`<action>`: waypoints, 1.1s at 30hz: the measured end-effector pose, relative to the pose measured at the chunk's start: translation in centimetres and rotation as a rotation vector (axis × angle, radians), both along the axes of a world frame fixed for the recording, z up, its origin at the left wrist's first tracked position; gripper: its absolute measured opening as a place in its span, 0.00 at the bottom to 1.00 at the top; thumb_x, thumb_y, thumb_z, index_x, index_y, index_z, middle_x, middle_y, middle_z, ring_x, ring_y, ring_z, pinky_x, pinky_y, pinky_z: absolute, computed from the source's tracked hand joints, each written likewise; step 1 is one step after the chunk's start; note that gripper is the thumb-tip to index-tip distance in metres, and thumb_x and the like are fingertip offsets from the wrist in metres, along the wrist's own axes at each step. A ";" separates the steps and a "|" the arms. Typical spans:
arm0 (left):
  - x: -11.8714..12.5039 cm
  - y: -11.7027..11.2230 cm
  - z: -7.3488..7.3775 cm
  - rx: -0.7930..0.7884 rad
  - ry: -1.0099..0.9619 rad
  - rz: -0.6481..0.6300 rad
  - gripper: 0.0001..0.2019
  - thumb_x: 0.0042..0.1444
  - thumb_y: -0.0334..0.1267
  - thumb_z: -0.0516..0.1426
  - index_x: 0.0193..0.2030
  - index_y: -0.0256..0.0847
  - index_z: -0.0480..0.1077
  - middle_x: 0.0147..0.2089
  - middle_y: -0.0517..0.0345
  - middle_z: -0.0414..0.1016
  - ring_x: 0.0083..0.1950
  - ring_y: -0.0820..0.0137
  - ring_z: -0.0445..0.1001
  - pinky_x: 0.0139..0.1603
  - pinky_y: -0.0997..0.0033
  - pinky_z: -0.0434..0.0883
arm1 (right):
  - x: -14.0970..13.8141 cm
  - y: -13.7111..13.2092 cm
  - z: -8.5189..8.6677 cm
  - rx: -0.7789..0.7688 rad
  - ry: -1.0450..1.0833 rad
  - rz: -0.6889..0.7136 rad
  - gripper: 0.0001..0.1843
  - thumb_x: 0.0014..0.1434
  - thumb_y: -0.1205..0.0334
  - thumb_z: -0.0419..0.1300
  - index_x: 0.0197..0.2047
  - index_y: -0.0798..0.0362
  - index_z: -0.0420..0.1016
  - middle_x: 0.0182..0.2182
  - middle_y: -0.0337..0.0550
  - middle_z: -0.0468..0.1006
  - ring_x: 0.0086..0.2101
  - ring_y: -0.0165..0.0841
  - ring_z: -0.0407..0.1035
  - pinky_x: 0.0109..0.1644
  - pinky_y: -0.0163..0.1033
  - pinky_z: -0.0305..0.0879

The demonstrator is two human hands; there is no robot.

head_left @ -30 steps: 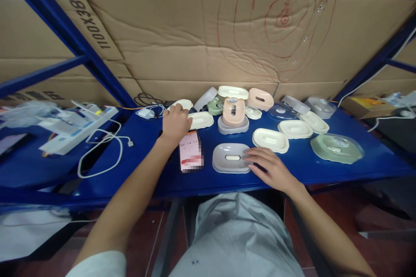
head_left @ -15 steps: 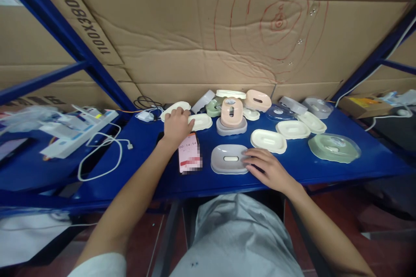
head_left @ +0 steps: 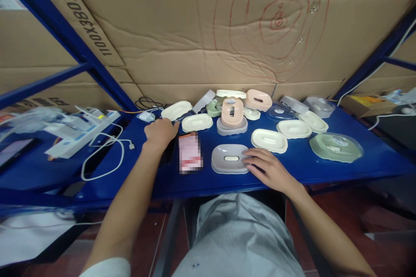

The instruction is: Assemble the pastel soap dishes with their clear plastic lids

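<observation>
Grey rounded-oblong plastic dish [head_left: 227, 151], shallow, with a short cream bar showing in its central slot, lies flat on a blue desk [head_left: 300, 158] at the fingertips of the right grip [head_left: 268, 168]. That grip is loosely spread, thumb apart from the fingers, resting against the dish's right end without closing round it. The dish looks light and stiff, its glossy surface probably a little slippery; the raised rim at the two short ends seems the surest hold.

Just beyond the right grip lies a cream oval plastic dish [head_left: 269, 140]. To its right sits a pale-green dish under a clear lid [head_left: 336, 147]. Past the grey dish, a peach rounded-oblong plastic piece [head_left: 232, 111] rests on another grey plastic piece [head_left: 232, 127].

To the left, beyond a phone with a pink screen [head_left: 190, 152], the left grip [head_left: 160, 133] is bent downward over a dark flat object [head_left: 167, 152]; its fingertips are hidden, so whether it holds anything cannot be told.
</observation>
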State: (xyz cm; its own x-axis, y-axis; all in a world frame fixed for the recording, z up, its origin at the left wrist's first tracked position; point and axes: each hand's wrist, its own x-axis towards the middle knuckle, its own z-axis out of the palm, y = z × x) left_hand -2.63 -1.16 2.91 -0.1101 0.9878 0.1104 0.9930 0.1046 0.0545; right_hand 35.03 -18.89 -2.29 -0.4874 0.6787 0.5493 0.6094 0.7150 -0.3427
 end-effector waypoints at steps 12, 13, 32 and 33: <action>-0.8 0.7 -0.6 0.018 -0.037 -0.038 0.29 0.67 0.47 0.58 0.72 0.41 0.64 0.70 0.35 0.72 0.66 0.44 0.75 0.61 0.49 0.74 | 0.1 0.0 0.1 -0.022 -0.005 0.009 0.13 0.75 0.62 0.59 0.58 0.46 0.81 0.57 0.50 0.82 0.60 0.43 0.75 0.64 0.56 0.74; -0.9 0.7 -0.7 0.023 -0.042 -0.060 0.28 0.67 0.45 0.58 0.72 0.42 0.65 0.70 0.37 0.72 0.67 0.45 0.75 0.62 0.51 0.73 | 0.1 0.0 0.1 -0.023 -0.005 0.009 0.13 0.75 0.61 0.59 0.58 0.46 0.81 0.57 0.50 0.82 0.60 0.44 0.75 0.64 0.56 0.74; -0.2 -8.5 1.5 0.361 -0.362 -0.541 0.21 0.72 0.46 0.57 0.66 0.43 0.75 0.67 0.50 0.78 0.67 0.54 0.78 0.72 0.54 0.71 | 0.2 -0.2 0.1 -0.006 0.034 -0.065 0.29 0.74 0.60 0.61 0.74 0.44 0.64 0.71 0.54 0.68 0.69 0.47 0.65 0.71 0.59 0.68; 0.6 -9.6 1.0 0.398 -0.419 -0.625 0.21 0.73 0.47 0.57 0.67 0.44 0.75 0.69 0.50 0.76 0.69 0.55 0.76 0.73 0.54 0.70 | 0.2 -0.3 0.1 0.003 0.060 -0.084 0.32 0.73 0.59 0.62 0.77 0.44 0.61 0.74 0.56 0.63 0.72 0.48 0.62 0.73 0.60 0.66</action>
